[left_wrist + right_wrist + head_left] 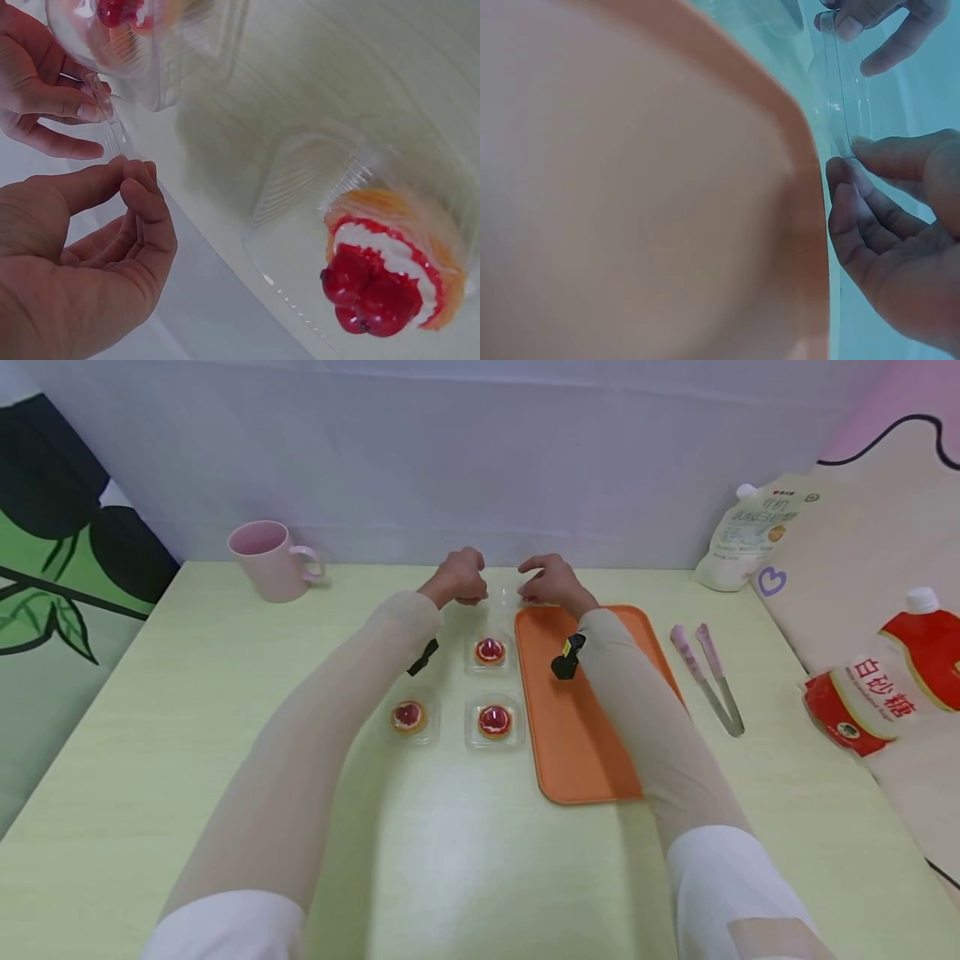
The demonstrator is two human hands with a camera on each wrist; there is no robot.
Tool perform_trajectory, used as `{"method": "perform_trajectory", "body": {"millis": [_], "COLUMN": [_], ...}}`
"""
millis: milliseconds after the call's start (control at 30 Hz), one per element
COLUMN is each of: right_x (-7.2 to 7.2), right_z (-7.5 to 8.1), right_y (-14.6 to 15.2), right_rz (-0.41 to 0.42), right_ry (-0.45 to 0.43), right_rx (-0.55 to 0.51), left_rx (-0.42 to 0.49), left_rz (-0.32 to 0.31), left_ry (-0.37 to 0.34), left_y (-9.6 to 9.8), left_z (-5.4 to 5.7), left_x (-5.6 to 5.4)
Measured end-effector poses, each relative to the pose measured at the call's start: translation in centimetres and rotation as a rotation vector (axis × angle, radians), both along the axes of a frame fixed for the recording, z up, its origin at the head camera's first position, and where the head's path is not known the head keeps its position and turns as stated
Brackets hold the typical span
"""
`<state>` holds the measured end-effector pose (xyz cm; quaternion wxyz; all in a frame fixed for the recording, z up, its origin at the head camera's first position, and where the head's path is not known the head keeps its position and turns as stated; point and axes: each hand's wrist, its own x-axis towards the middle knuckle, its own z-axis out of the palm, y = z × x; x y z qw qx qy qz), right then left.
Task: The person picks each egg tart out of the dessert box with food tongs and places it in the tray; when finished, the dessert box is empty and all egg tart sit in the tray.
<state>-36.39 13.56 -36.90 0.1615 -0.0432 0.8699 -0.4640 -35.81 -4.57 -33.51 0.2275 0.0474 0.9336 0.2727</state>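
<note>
A small clear plastic box (832,105), seen nearly edge-on, is held between both hands at the table's back edge. My left hand (460,577) pinches one end of its rim between thumb and fingertips. At the opposite end, my right hand (553,583) pinches the rim too. Nearer me sit clear boxes holding cherry-topped cakes: one cake (490,652) just below the hands, another cake (495,722) in front of it, and a third cake (407,717) to the left. Beside my left hand, the left wrist view shows a cake (382,277) that my arm hides in the head view.
An orange tray (585,735) lies under my right forearm. Tongs (712,681) with pink handles are right of it. A pink mug (270,560) stands at the back left. A white pouch (750,539) and a red-and-white sugar bag (877,689) are along the right side.
</note>
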Motion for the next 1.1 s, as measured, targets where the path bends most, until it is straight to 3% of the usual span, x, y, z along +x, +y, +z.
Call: {"method": "perform_trajectory", "body": {"millis": [233,733,933,1100], "right_x": [0.2,0.1,0.0,0.1], "right_z": [-0.5,-1.2,-1.0,-0.2], "right_y": [-0.1,-0.2,-0.1,0.0], "right_rz": [0.015,0.033,0.032,0.031], "right_ry": [0.009,-0.006,-0.004,-0.022], "right_rx": [0.053,0.049,0.049,0.066], "left_rx": [-0.012,-0.018,0.023,0.025], "left_rz": [0.0,0.014,0.02,0.02], "left_ry": [0.005,-0.006,0.02,0.044], "left_y": [0.0,-0.2,-0.8,-1.6], "left_z": [-0.4,-0.7,-0.1,1.2], "left_x": [0.2,0.5,0.8,1.0]}}
